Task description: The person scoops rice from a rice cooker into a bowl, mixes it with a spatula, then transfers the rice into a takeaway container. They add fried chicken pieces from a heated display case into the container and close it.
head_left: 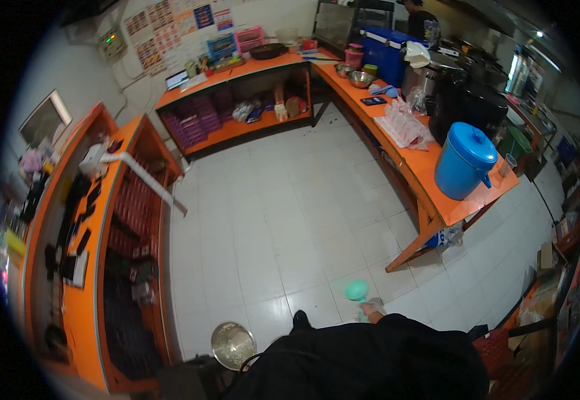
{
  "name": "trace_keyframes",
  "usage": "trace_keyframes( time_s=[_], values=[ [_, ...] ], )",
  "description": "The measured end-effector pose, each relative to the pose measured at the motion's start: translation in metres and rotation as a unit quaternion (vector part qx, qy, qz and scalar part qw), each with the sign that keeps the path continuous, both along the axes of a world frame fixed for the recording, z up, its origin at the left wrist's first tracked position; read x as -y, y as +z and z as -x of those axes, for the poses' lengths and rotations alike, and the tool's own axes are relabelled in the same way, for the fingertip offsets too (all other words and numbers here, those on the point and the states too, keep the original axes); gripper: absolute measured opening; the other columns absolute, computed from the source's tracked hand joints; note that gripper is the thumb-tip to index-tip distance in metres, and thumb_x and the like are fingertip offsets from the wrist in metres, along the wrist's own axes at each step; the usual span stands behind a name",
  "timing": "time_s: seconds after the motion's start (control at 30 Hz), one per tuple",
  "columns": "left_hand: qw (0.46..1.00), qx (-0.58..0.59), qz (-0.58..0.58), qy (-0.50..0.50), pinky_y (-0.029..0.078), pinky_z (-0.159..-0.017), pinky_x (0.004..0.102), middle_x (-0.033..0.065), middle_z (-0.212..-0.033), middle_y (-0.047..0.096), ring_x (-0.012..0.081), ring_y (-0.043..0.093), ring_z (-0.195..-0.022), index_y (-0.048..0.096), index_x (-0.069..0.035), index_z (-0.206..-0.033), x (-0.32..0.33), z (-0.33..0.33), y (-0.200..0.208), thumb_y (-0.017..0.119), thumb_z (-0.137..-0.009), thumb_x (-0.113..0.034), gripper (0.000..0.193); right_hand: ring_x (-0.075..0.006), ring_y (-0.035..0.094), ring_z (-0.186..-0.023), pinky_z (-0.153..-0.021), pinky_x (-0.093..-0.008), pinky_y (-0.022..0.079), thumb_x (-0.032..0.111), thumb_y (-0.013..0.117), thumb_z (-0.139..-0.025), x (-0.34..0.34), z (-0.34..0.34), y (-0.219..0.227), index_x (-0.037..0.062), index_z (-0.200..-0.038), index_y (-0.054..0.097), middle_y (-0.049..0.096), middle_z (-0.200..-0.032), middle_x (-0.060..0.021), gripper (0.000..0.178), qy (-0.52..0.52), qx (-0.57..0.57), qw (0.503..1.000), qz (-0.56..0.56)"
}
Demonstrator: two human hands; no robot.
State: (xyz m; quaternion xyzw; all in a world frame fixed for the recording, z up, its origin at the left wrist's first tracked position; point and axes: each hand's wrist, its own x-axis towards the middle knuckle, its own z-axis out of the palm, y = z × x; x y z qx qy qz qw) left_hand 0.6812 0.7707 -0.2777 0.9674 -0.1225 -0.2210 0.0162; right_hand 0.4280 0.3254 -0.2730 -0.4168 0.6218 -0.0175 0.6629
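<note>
Low on the right, my right hand (372, 311) shows beyond the black sleeve, its fingers closed round the narrow end of a mint-green plastic scoop (357, 290). The scoop's rounded head points away from me, above the tiled floor. Something clear, like thin plastic, shows beside that hand. At the lower left is a shiny steel bowl (234, 346) with pale bits or residue inside. Black clothing covers the area to its right, and my left hand does not show.
Orange counters (282, 63) line the back and right. A blue lidded bucket (465, 162) stands near the right counter's end, beside a black pot (470, 110). Orange shelving (97, 293) runs along the left. A person (422, 22) stands at the far right.
</note>
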Motion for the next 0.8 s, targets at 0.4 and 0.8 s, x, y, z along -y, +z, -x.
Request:
trace_keyframes(
  time_s=[0.4,0.8],
  values=[
    [0.847,-0.273,0.443,0.109,0.047,-0.071,0.0345,0.0149,-0.093,0.063,0.0215,0.060,-0.082,0.054,0.016,-0.106,0.502,-0.273,0.004,0.054,-0.085,-0.026,0.047,-0.0232,0.055,-0.051,-0.041,-0.0388,0.045,0.027,0.053,-0.088,0.164,-0.010,0.006,0.0092,-0.092,0.051,0.053,-0.066,-0.0071,0.018,-0.455,0.181,0.872,0.020],
    [0.762,-0.379,0.521,0.067,0.046,-0.075,0.0319,0.0103,-0.097,0.065,0.0187,0.059,-0.083,0.059,0.005,-0.110,0.851,-0.305,0.113,0.053,-0.089,-0.021,0.034,-0.0149,0.058,-0.078,-0.069,-0.0309,0.049,0.035,0.061,-0.088,0.511,-0.272,0.264,0.0053,-0.120,0.050,0.058,-0.086,-0.0064,0.045,-0.005,0.168,0.902,0.398]
  ],
)
